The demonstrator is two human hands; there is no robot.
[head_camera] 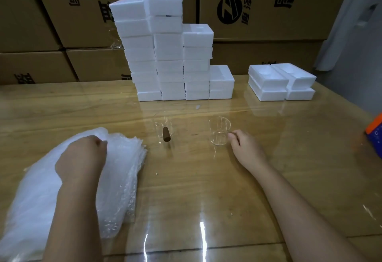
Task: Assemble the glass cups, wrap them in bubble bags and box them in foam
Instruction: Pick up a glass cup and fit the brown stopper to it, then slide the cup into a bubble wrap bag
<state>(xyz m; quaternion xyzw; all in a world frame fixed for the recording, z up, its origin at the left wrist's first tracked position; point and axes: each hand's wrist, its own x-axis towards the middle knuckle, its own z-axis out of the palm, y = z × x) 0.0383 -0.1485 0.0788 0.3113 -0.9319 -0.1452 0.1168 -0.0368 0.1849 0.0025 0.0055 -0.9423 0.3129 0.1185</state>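
Note:
Two clear glass cups stand on the wooden table. The left cup (pixel 162 125) has a brown wooden handle (pixel 166 134) pointing toward me. The right cup (pixel 219 130) is plain glass. My right hand (pixel 246 148) is beside it, its fingertips curled at the cup's right side; whether they touch the glass is unclear. My left hand (pixel 82 156) rests on a stack of bubble bags (pixel 122 179) at the left, fingers curled into the top of the pile. Open foam boxes (pixel 281 82) sit at the back right.
A tall stack of closed white foam boxes (pixel 165 51) stands at the back centre of the table (pixel 206 189). Cardboard cartons (pixel 268 3) line the wall behind. An orange and blue object (pixel 375 131) sits at the right edge.

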